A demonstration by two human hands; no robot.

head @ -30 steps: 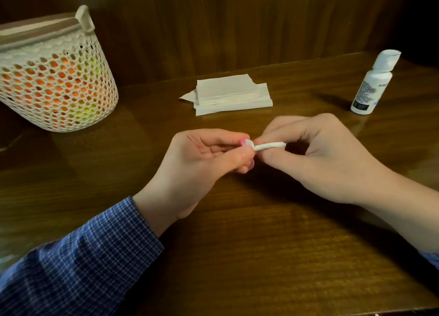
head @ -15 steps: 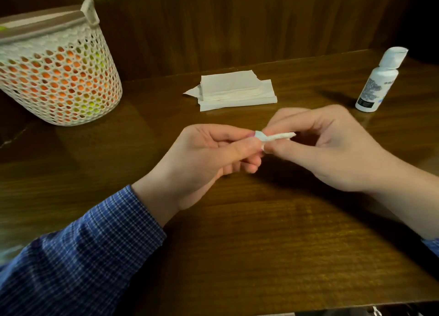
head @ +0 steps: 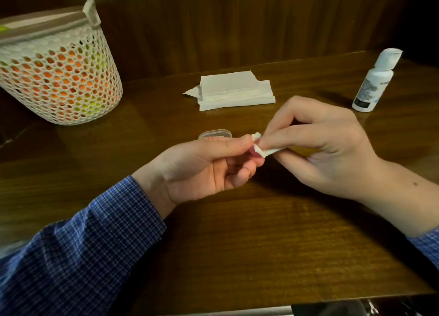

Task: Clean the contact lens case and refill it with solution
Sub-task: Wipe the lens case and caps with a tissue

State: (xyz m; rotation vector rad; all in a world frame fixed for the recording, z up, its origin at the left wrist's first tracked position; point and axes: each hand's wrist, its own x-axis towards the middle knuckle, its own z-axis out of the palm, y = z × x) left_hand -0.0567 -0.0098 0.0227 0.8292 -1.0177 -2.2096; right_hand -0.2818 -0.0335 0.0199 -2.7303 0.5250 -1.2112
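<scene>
White twist of tissue (head: pixel 261 148) pinched in my right hand (head: pixel 316 147), its tip against the small pink lens case (head: pixel 252 151) pinched in my left hand's (head: pixel 209 166) grip above the desk (head: pixel 237 244), solution bottle (head: pixel 371 83) upright far right, label print too blurred to read.

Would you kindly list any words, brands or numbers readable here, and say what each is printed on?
No text can be read.
Solution bottle: its label carries dark print and a black panel, too small and blurred to read.
Nothing else in view shows any print.
</scene>
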